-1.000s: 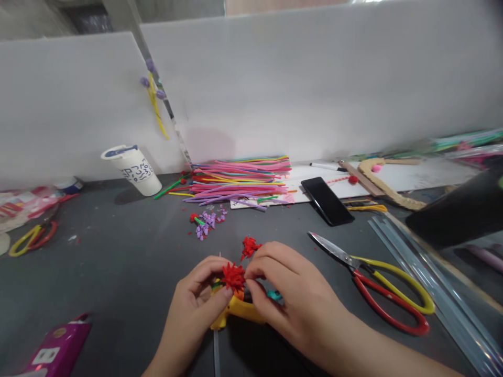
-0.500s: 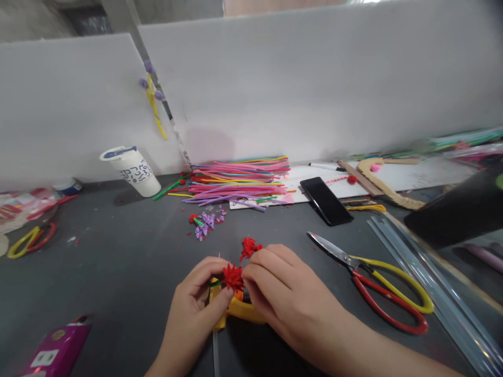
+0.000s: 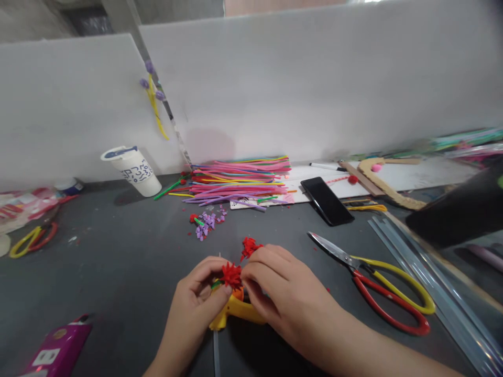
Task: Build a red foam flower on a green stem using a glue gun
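My left hand (image 3: 198,298) is closed on a spiky red flower (image 3: 231,275) with a green stem, pinching it between thumb and fingers. Close against the flower's right side, my right hand (image 3: 285,298) is closed in a pinch; its fingertips are partly hidden, and I cannot make out what is in them. Just beyond the right knuckles lies a small pile of red pieces (image 3: 249,247). Under both hands rests a yellow glue gun (image 3: 245,310) with an orange part near its nozzle end and a clear glue stick (image 3: 216,351) below it.
Large scissors (image 3: 387,293) lie open-handled at right, beside clear strips (image 3: 428,293). A phone (image 3: 326,200), colourful fuzzy stems (image 3: 239,180), and purple bits (image 3: 210,222) lie further back. A white cup (image 3: 135,173) stands at back left, smaller scissors (image 3: 33,241) and a magenta box (image 3: 58,348) at left.
The red flower has shifted very slightly left and tilted a little in my left hand. My right fingertips stay close beside it; the things on the table remain in place.
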A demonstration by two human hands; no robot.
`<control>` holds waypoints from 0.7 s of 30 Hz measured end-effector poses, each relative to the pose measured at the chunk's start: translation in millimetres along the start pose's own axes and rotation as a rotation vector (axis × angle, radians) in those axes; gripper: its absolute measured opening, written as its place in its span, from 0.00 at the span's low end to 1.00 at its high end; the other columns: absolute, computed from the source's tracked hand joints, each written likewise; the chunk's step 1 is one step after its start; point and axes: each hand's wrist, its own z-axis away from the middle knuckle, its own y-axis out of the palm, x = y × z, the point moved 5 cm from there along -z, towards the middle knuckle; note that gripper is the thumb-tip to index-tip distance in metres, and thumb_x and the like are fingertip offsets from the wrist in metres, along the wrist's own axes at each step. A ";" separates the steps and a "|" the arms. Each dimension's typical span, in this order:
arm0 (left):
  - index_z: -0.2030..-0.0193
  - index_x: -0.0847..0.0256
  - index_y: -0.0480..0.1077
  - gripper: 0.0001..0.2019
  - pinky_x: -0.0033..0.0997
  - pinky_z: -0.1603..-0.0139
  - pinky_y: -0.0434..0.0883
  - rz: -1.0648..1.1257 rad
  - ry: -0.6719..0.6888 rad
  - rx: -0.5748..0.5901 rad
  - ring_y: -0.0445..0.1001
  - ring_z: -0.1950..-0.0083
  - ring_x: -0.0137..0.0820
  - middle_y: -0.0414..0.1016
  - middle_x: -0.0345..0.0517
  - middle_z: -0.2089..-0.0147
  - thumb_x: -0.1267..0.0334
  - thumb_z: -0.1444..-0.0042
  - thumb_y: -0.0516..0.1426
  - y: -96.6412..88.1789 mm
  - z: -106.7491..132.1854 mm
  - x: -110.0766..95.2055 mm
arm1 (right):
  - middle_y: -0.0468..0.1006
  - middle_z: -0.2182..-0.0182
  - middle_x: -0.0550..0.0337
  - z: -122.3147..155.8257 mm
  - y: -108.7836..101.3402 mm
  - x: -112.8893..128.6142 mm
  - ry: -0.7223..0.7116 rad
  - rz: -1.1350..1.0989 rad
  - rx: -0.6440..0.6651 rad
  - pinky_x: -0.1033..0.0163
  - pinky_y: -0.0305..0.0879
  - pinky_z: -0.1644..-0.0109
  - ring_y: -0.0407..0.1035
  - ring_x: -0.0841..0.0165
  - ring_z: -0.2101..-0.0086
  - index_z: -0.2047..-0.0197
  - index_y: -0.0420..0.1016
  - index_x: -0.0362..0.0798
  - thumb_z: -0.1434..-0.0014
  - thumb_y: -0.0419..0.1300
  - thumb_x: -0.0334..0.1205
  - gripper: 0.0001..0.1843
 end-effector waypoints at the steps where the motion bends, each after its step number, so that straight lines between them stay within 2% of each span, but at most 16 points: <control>1: 0.66 0.59 0.77 0.05 0.28 0.57 0.68 0.000 -0.005 0.001 0.72 0.59 0.34 0.73 0.45 0.63 0.69 0.51 0.61 0.2 0.2 -0.2 | 0.73 0.70 0.54 -0.7 -0.4 -1.6 0.016 -0.040 0.003 0.60 0.66 0.60 0.66 0.66 0.67 0.67 0.72 0.43 0.37 0.51 0.28 0.11; 7: 0.68 0.61 0.77 0.04 0.31 0.58 0.69 -0.017 -0.042 0.021 0.73 0.59 0.37 0.74 0.47 0.62 0.69 0.52 0.61 1.3 0.1 2.0 | 0.73 0.70 0.54 -5.8 -3.1 -6.1 0.065 -0.160 0.080 0.61 0.68 0.59 0.67 0.66 0.67 0.68 0.72 0.43 0.40 0.53 0.27 0.09; 10: 0.69 0.62 0.77 0.04 0.33 0.56 0.69 -0.020 -0.054 0.013 0.73 0.57 0.40 0.75 0.49 0.62 0.70 0.54 0.61 1.1 -1.7 3.6 | 0.73 0.70 0.54 -5.9 -0.8 -6.8 0.062 -0.154 0.103 0.61 0.68 0.60 0.68 0.66 0.67 0.69 0.73 0.42 0.40 0.53 0.27 0.09; 14: 0.69 0.61 0.79 0.06 0.30 0.56 0.68 0.018 -0.087 -0.009 0.73 0.58 0.37 0.76 0.47 0.62 0.70 0.55 0.62 -0.1 -3.4 5.2 | 0.74 0.70 0.54 -4.8 -0.5 -6.9 0.028 -0.097 0.076 0.60 0.67 0.60 0.68 0.65 0.67 0.68 0.73 0.42 0.39 0.53 0.28 0.10; 18: 0.66 0.60 0.80 0.08 0.29 0.58 0.68 0.217 -0.271 0.028 0.73 0.63 0.34 0.78 0.45 0.68 0.67 0.56 0.63 4.3 0.2 9.7 | 0.73 0.70 0.58 -6.9 -12.9 -12.3 0.089 -0.201 0.048 0.63 0.66 0.60 0.68 0.68 0.66 0.68 0.73 0.44 0.40 0.56 0.29 0.06; 21: 0.67 0.60 0.80 0.08 0.27 0.62 0.68 0.359 -0.400 0.045 0.73 0.68 0.32 0.78 0.43 0.72 0.66 0.58 0.64 8.9 4.6 10.7 | 0.74 0.65 0.60 -8.3 -18.0 -16.9 0.159 -0.326 0.102 0.65 0.65 0.56 0.68 0.70 0.62 0.62 0.73 0.46 0.43 0.59 0.27 0.07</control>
